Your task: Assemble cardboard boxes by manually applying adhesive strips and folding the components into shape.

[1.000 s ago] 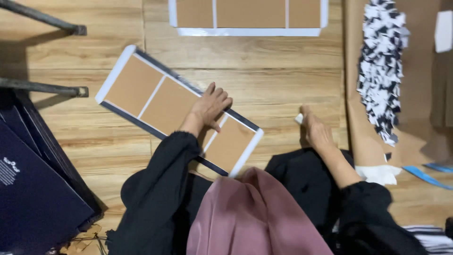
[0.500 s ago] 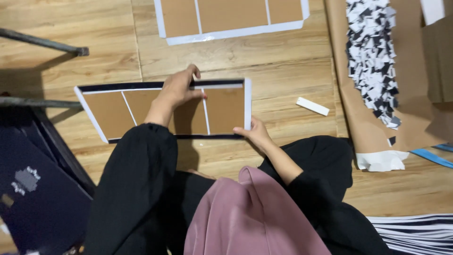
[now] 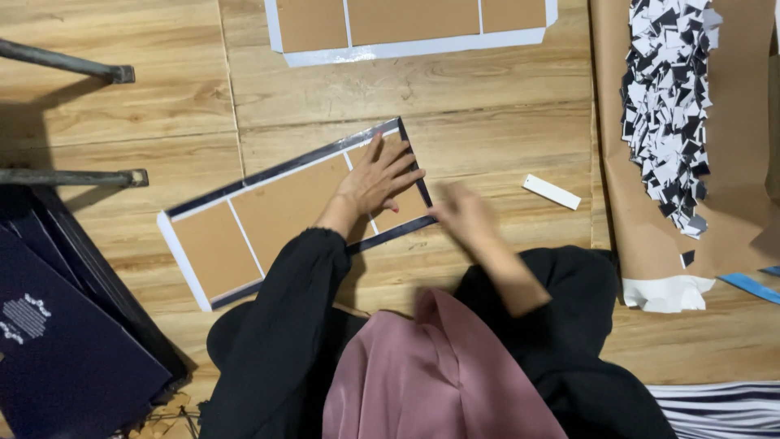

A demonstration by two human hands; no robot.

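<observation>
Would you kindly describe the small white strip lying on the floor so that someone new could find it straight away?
Start at the wooden floor and find the brown paper sheet on the right, heaped with black and white scraps. Just left of that sheet's edge, beyond the blurred right hand, lies the white strip. It is alone on bare wood, plain white and slim, unlike the large brown-panelled board under the left hand.

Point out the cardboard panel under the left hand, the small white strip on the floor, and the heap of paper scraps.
Cardboard panel (image 3: 280, 213), head view, on its brown middle section.
White strip (image 3: 552, 192), head view, on its middle.
Heap of paper scraps (image 3: 668, 114), head view, on the heap's centre.
</observation>
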